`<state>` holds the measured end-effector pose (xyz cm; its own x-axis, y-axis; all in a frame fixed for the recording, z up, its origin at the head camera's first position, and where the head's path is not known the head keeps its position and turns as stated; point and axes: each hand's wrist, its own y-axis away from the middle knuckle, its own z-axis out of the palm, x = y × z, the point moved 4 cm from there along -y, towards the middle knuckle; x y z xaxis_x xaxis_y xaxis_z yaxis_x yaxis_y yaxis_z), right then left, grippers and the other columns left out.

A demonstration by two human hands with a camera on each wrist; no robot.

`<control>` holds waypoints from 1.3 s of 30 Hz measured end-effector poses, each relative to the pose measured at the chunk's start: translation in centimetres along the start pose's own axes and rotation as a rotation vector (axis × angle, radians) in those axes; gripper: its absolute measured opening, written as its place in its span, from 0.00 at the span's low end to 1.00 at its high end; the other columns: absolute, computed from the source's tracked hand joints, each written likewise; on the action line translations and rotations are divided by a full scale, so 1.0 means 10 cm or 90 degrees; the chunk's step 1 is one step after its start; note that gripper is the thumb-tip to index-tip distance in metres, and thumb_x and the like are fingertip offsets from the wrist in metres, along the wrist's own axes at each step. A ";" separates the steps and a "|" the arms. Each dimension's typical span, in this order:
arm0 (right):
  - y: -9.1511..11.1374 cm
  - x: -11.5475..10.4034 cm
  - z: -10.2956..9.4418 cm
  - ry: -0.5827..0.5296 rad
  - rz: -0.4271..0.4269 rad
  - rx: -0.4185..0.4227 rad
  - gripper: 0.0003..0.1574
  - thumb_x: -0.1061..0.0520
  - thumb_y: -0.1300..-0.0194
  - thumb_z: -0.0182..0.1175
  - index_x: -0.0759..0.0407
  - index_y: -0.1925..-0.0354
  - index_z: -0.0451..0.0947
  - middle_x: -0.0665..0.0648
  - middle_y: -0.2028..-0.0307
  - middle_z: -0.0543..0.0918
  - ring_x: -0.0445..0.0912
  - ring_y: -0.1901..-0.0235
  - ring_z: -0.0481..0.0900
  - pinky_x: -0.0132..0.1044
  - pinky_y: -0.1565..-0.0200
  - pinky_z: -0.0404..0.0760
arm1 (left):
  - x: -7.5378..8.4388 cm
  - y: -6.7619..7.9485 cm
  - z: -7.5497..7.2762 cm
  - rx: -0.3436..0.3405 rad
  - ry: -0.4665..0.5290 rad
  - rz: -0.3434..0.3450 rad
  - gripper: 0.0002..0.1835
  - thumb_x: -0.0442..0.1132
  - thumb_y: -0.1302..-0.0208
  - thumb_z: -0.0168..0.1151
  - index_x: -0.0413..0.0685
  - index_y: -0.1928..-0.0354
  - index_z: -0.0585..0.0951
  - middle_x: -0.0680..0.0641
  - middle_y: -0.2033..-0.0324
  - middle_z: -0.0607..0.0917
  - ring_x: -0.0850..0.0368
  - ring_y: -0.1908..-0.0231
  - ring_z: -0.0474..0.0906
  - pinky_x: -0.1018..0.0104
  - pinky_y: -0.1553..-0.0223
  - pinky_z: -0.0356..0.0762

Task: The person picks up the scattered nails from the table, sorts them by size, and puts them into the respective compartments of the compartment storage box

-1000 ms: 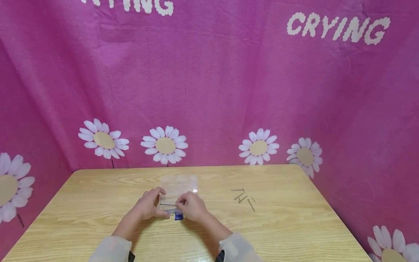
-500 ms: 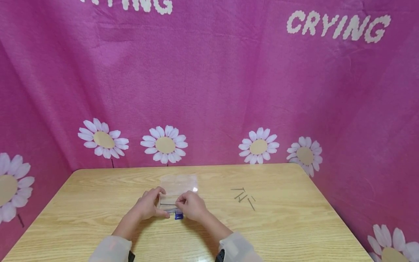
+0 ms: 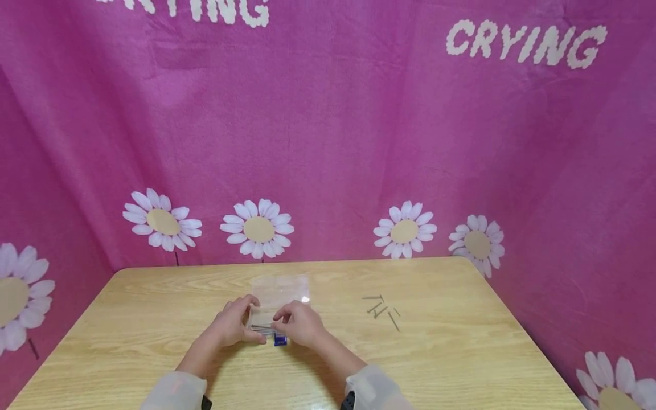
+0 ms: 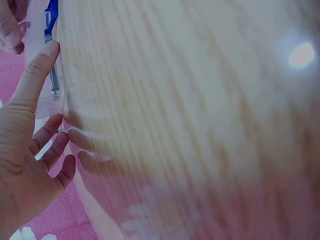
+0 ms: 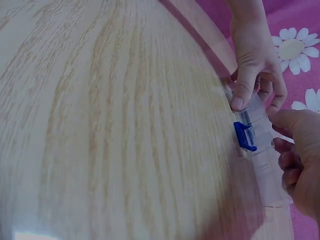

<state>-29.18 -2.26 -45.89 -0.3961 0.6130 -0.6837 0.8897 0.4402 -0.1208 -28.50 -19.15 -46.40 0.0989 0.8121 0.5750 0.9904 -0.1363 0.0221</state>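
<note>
A clear plastic box (image 3: 263,314) lies on the table with its see-through lid (image 3: 281,287) folded back. Several nails (image 3: 262,328) lie along its near side, and a blue latch (image 3: 280,340) sits at the front. My left hand (image 3: 234,322) grips the box's left end, thumb (image 4: 37,75) along the front wall and fingers round the side. Over the box's right part is my right hand (image 3: 301,324); its thumb and index fingertips are parted, close to the end of a nail among the others. The right wrist view shows both hands around the latch.
Several loose nails (image 3: 380,309) lie scattered on the wooden table (image 3: 451,341) to the right of the box. A pink cloth (image 3: 328,142) with daisies hangs behind the table and along both sides.
The nail that my right hand pinched has come down to the nails near the box's front. My right thumb and index finger have parted. My left hand keeps its place.
</note>
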 end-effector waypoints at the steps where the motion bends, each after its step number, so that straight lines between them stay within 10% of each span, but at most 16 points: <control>1: 0.00 0.00 0.00 -0.012 -0.002 -0.005 0.09 0.51 0.43 0.65 0.54 0.66 0.83 0.46 0.74 0.75 0.34 0.76 0.69 0.27 0.72 0.69 | 0.00 0.00 0.00 0.002 0.000 0.002 0.40 0.53 0.69 0.80 0.52 0.50 0.71 0.49 0.61 0.76 0.52 0.58 0.67 0.51 0.55 0.69; 39: 0.43 0.81 -0.86 -0.057 0.030 0.069 0.10 0.54 0.38 0.60 0.58 0.61 0.79 0.55 0.66 0.76 0.41 0.71 0.70 0.33 0.67 0.71 | -0.04 -0.02 0.03 0.010 -0.004 0.025 0.42 0.54 0.70 0.80 0.51 0.50 0.71 0.49 0.59 0.76 0.51 0.55 0.67 0.48 0.52 0.66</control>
<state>-30.50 10.22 -45.74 -0.3349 0.5683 -0.7516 0.9282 0.3360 -0.1596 -28.66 -19.26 -46.86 0.1378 0.8097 0.5705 0.9872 -0.1592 -0.0126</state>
